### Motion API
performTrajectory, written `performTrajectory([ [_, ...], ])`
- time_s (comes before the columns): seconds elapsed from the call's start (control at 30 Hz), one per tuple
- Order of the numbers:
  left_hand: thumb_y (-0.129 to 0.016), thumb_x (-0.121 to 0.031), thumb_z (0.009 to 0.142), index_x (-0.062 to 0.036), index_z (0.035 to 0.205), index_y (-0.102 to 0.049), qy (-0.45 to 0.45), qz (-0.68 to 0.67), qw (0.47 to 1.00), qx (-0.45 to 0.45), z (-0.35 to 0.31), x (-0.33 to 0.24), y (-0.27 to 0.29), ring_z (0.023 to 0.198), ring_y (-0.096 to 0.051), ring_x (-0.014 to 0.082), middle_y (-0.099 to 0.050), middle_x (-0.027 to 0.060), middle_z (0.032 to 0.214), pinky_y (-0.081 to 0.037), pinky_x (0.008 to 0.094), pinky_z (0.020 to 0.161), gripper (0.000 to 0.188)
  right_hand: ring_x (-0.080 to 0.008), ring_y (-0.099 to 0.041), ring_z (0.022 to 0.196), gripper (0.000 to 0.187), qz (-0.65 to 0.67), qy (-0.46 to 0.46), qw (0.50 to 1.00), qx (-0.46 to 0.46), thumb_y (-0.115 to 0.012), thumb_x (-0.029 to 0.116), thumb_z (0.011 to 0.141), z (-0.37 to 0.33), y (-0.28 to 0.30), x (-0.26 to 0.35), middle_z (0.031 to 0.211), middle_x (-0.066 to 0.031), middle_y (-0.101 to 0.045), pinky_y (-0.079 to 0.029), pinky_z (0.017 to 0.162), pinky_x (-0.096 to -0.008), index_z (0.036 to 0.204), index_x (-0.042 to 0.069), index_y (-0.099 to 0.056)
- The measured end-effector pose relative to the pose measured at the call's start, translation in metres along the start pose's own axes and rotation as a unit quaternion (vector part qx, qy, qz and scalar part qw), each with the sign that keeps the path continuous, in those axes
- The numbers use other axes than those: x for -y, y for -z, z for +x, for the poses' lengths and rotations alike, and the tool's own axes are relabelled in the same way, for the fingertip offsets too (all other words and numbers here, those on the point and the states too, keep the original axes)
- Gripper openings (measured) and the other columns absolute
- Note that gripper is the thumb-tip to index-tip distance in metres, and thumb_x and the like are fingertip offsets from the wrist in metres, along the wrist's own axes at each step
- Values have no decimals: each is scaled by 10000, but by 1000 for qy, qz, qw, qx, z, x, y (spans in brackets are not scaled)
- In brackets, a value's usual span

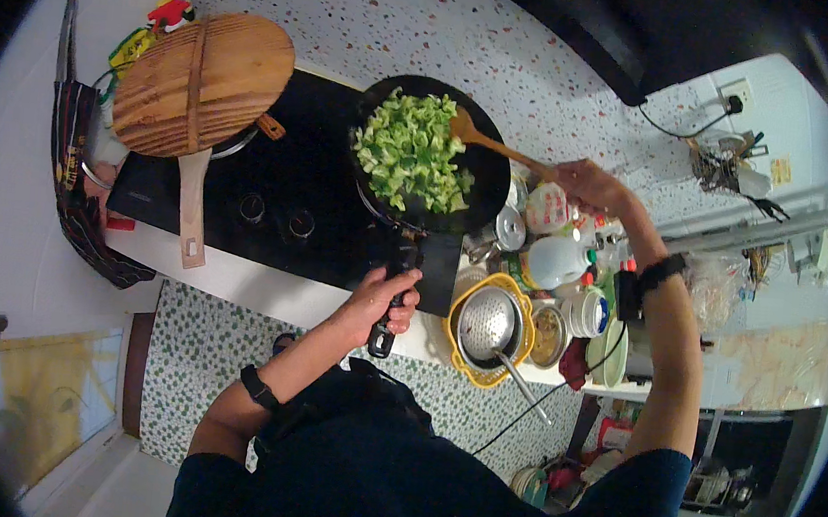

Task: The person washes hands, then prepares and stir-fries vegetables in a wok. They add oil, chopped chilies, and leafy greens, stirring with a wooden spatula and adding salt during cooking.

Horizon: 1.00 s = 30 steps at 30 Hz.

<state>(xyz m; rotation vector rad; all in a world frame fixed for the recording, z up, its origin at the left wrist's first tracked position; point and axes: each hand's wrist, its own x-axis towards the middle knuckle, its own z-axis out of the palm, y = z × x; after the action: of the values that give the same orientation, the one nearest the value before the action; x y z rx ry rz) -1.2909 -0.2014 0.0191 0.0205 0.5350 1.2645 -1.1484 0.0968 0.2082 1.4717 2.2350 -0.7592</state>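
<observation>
A black wok [486, 182] sits on the right side of the dark cooktop, with chopped green vegetables [413, 150] heaped in its left half. My left hand [379, 302] is wrapped round the wok's black handle [381, 341], which points toward me. Off to the right, my right hand [590, 187] grips the end of a wooden spatula [500, 149]. The spatula's blade rests against the right edge of the greens, inside the wok. Its tip is partly hidden by the vegetables.
Left on the cooktop [319, 173], a round wooden lid [209, 82] covers another pan. A yellow basket [451, 331] with a perforated metal ladle [489, 323] stands right of the wok handle, beside bottles and jars [560, 262]. A dark range hood [714, 29] hangs at upper right.
</observation>
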Motion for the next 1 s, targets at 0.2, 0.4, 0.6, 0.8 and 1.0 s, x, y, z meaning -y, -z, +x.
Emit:
performTrajectory([
  [0.2,-544,-224,915,-106,1040,-477,6,-8,1000,10,-1,-1,0,441,-361,69,-434,-12,656,-296,233,373,184,-251,-612,624,237,-273,235,930,-77,-501,213,915,-49,36,10,741,-134,-643,-492,615,-353,1055,70,-629],
  [0.4,-550,-216,913,-102,1017,-507,5,-17,1000,7,-2,-3,0,427,-370,68,-452,-8,646,-292,232,364,161,-350,-618,734,252,-374,291,862,-180,-487,242,916,4,34,41,817,-161,-647,-494,705,-418,1055,77,-617],
  [0.6,-554,-196,909,-95,992,-521,3,-14,1000,0,0,-2,1,413,-368,70,-451,-4,630,-283,233,349,135,-310,-624,658,303,-534,268,786,-156,-489,272,910,-28,-1,84,771,-110,-638,-506,606,-413,1186,165,-557],
  [0.8,-579,-226,893,-112,954,-498,8,5,1000,26,1,-4,7,455,-393,74,-457,-13,657,-310,240,384,153,-204,-618,570,358,-653,297,661,-220,-510,286,885,-130,-20,83,706,-55,-590,-486,494,-320,1240,239,-518],
  [1.0,-567,-212,898,-98,971,-480,13,4,999,47,-1,-8,9,461,-382,62,-444,-14,661,-301,224,390,162,-158,-601,564,356,-671,189,690,-197,-533,226,846,-212,-28,75,727,-13,-575,-466,480,-300,1198,274,-555],
])
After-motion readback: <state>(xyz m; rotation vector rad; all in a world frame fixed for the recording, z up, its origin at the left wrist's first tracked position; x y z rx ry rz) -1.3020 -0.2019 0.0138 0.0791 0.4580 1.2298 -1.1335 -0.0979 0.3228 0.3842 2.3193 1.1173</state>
